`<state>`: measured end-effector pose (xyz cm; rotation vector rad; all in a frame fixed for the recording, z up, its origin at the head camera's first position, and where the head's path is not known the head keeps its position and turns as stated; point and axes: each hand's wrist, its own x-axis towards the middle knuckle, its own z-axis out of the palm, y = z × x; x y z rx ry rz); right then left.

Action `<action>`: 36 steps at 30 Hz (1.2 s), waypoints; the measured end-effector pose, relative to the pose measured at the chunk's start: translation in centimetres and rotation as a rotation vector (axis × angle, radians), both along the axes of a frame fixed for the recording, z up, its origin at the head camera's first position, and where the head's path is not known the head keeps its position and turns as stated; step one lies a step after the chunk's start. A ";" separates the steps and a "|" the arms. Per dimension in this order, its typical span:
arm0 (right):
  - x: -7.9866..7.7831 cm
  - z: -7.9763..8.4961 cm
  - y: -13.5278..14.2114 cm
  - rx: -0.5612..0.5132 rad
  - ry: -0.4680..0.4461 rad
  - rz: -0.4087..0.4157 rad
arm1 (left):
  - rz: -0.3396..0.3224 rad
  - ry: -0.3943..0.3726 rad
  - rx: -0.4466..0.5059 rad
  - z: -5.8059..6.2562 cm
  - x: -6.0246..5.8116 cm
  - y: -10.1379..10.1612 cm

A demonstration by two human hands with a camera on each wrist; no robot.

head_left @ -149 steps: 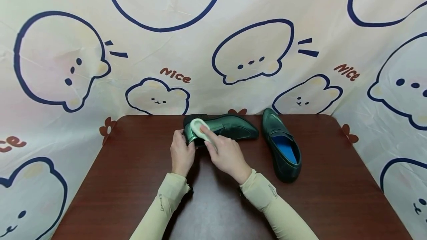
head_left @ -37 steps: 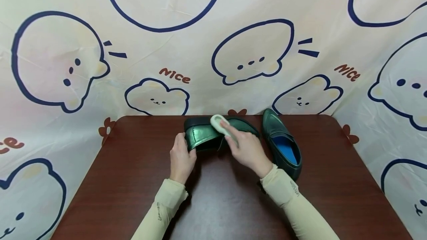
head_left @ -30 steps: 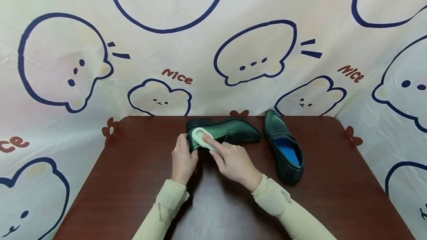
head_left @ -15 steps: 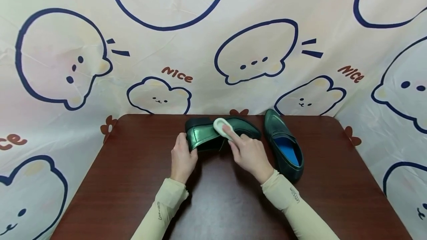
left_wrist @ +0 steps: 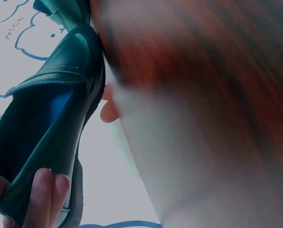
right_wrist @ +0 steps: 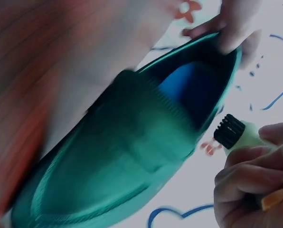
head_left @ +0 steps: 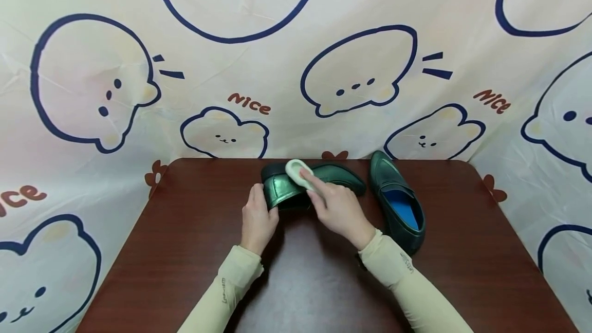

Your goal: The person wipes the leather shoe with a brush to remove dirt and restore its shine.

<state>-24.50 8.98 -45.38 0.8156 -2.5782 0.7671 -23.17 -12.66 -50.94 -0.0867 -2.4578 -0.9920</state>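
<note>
My left hand [head_left: 259, 220] grips a green loafer [head_left: 280, 189] by its heel, thumb at the opening, and the shoe is tipped on its side at the table's back edge. Its toe points right. In the left wrist view, fingers [left_wrist: 39, 199] wrap the heel of the loafer [left_wrist: 80, 57]. My right hand [head_left: 342, 212] holds a small pale shoe brush [head_left: 295, 171] against the loafer's upturned side, index finger along its back. Black bristles of the brush [right_wrist: 229, 130] show in the right wrist view, beside the loafer [right_wrist: 117, 142].
A second green loafer [head_left: 393, 181] with a blue insole stands on the right of the brown table [head_left: 194, 251], toe toward the back. A white cloth [head_left: 277, 76] with cartoon outlines hangs behind and along the sides.
The brush has gone back and forth along the loafer's side: near the heel 1.0 s ago, further toward the toe 0.5 s ago, now a little back left. My left hand keeps its hold.
</note>
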 end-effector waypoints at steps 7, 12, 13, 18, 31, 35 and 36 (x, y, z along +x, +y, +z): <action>0.1 0.5 -3.0 0.028 -0.012 0.072 | 0.004 0.031 -0.014 0.2 0.2 0.1; -0.5 0.2 -2.5 0.059 0.020 0.033 | 0.017 -0.002 -0.003 0.3 0.3 0.1; -0.6 0.2 -2.2 0.064 0.019 0.019 | 0.015 -0.006 -0.001 0.4 0.3 0.0; -1.5 -0.3 0.4 0.075 -0.030 -0.074 | 0.006 -0.038 0.006 0.5 0.3 0.0; -2.7 0.2 3.6 0.135 -0.068 -0.230 | 0.006 -0.072 0.007 0.6 -0.1 0.0; -1.7 0.6 2.3 0.061 -0.092 -0.121 | 0.005 -0.066 0.003 0.7 -0.2 0.1; -1.4 0.8 1.8 0.043 -0.090 -0.087 | 0.007 -0.062 0.000 0.8 -0.2 0.1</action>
